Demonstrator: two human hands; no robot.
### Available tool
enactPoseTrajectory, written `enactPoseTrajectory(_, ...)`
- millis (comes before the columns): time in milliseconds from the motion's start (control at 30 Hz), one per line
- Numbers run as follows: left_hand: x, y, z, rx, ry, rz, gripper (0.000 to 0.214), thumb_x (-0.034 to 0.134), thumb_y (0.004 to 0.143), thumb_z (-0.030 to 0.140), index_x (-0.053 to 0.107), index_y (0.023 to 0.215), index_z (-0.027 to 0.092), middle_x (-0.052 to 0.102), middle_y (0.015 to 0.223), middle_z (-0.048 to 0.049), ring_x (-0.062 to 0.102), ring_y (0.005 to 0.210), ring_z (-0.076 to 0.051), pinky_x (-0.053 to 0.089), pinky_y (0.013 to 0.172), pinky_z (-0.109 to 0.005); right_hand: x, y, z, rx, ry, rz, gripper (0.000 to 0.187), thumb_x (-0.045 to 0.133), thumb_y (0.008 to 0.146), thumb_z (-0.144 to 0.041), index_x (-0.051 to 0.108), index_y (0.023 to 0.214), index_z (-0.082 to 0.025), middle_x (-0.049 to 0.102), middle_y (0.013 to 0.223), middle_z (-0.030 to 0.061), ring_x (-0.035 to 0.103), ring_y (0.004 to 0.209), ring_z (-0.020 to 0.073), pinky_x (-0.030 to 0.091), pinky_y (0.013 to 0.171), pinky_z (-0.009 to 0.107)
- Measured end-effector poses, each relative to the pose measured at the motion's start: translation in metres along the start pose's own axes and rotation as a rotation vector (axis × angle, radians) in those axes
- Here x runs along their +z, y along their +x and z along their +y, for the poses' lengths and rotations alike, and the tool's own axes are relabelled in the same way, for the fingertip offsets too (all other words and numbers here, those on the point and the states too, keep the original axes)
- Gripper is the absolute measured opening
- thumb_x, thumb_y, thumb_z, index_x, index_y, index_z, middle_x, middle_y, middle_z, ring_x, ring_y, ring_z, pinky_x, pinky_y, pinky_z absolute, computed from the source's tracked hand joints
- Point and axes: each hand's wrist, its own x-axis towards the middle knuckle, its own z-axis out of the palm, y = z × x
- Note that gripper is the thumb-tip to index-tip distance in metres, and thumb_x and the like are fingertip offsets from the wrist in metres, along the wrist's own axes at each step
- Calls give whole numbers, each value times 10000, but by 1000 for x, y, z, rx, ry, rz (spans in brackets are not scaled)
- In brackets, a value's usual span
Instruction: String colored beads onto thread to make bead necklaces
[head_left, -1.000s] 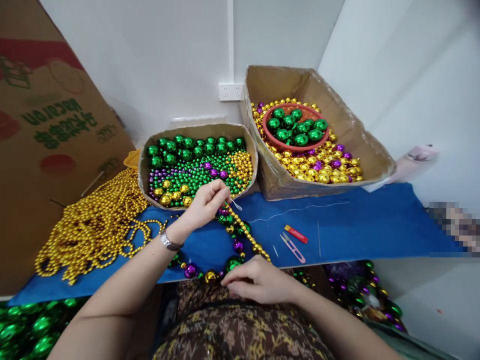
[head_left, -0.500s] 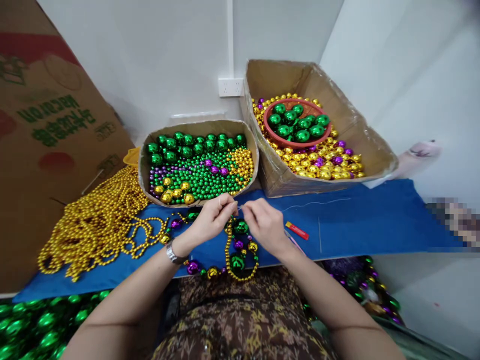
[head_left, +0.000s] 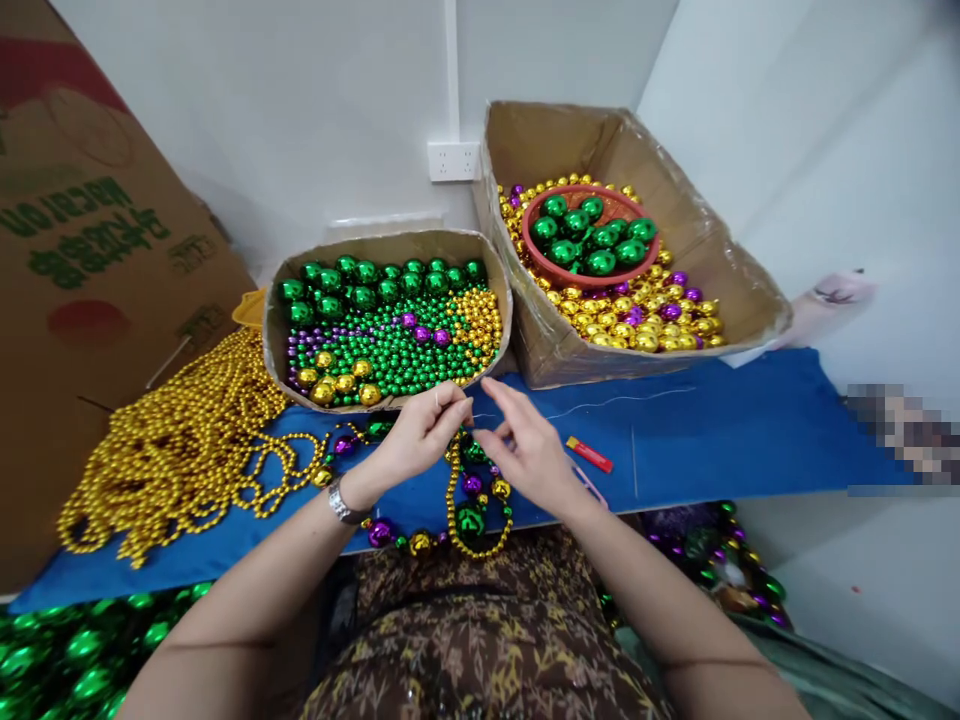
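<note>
My left hand (head_left: 429, 432), with a watch on its wrist, pinches a thin clear thread (head_left: 600, 401) at its fingertips. The thread runs off to the right over the blue cloth. My right hand (head_left: 529, 448) is just right of it, thumb and fingers apart, with nothing plainly held. Below both hands hangs a bead necklace (head_left: 470, 521) of green, purple and gold balls, with a loop of small gold beads (head_left: 451, 490). More of its balls lie to the left, partly behind my left forearm.
A cardboard box (head_left: 274, 360) of sorted beads stands behind my hands. A larger box (head_left: 555, 365) holds gold and purple balls and a red bowl (head_left: 531, 245) of green ones. Gold bead strands (head_left: 172, 440) pile at left. A red-and-yellow item (head_left: 590, 455) lies right on blue cloth (head_left: 735, 430).
My right hand's fingers have opened from a pinch, and its thumb has parted from the forefinger. My left hand keeps its pinch. The whole view has shifted slightly.
</note>
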Motion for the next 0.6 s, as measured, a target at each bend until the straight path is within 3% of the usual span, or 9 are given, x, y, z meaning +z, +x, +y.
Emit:
enactPoseTrajectory(67, -1, -1, 0, 1, 21, -9, 251, 445, 949, 302, 535, 755, 171, 551, 676, 2, 480, 613, -103, 390, 583, -243, 1, 5, 10, -7, -16, -82, 235, 508, 942, -330, 626, 1111, -217, 683, 1039, 47, 631, 700, 113, 522, 720, 263)
enactPoseTrajectory(133, -3, -3, -3, -17, 29, -11, 269, 435, 956, 321, 547, 765, 169, 568, 686, -7, 483, 609, -105, 387, 581, -246, -12, 11, 32, 39, -106, -41, 217, 476, 955, -322, 663, 945, -211, 691, 849, 28, 642, 748, 148, 510, 742, 280)
enactPoseTrajectory(233, -7, -5, -9, -49, 17, 15, 288, 428, 961, 341, 561, 774, 167, 603, 712, -24, 504, 618, -111, 397, 588, -251, -40, 16, 60, 140, -332, 222, 227, 481, 935, -324, 670, 954, -198, 670, 897, 71, 632, 791, 186, 503, 765, 335)
enactPoseTrajectory(300, -6, -4, -11, -51, 5, 35, 282, 432, 959, 336, 562, 774, 167, 611, 717, -24, 514, 621, -111, 404, 593, -250, -49, 11, 61, 170, -408, 398, 250, 504, 916, -318, 650, 1080, -198, 639, 1016, 100, 618, 796, 184, 503, 779, 357)
enactPoseTrajectory(333, -5, -2, -11, -47, 2, 37, 277, 434, 958, 331, 560, 772, 168, 610, 713, -21, 514, 618, -110, 406, 594, -248, -48, 7, 54, 161, -393, 423, 260, 515, 912, -313, 641, 1111, -204, 631, 1029, 99, 612, 791, 179, 504, 779, 355)
enactPoseTrajectory(367, -4, -1, -10, -41, 3, 34, 273, 436, 956, 325, 559, 770, 168, 605, 705, -16, 509, 610, -107, 403, 590, -246, -44, 2, 45, 138, -341, 385, 249, 522, 913, -310, 645, 1106, -212, 637, 1000, 87, 610, 783, 172, 505, 771, 343)
enactPoseTrajectory(467, 1, 3, -4, -18, 23, 11, 255, 443, 951, 305, 556, 768, 168, 582, 691, -6, 502, 617, -107, 397, 596, -245, -17, -10, 14, 101, -50, 58, 198, 509, 934, -313, 689, 942, -231, 670, 831, 34, 619, 760, 158, 503, 734, 298)
enactPoseTrajectory(533, 4, 4, -1, -3, 34, -5, 250, 442, 951, 302, 548, 768, 169, 571, 695, -5, 504, 637, -110, 397, 608, -248, 4, -10, 2, 203, 149, 12, 239, 488, 946, -358, 686, 972, -227, 680, 839, 28, 612, 714, 143, 499, 676, 276)
enactPoseTrajectory(600, 7, 2, 0, 8, 48, -19, 252, 440, 953, 308, 539, 768, 168, 562, 693, -3, 500, 637, -110, 391, 604, -249, 18, -6, -1, 338, 336, 83, 282, 492, 938, -421, 662, 1033, -219, 666, 817, 17, 567, 618, 118, 474, 576, 250)
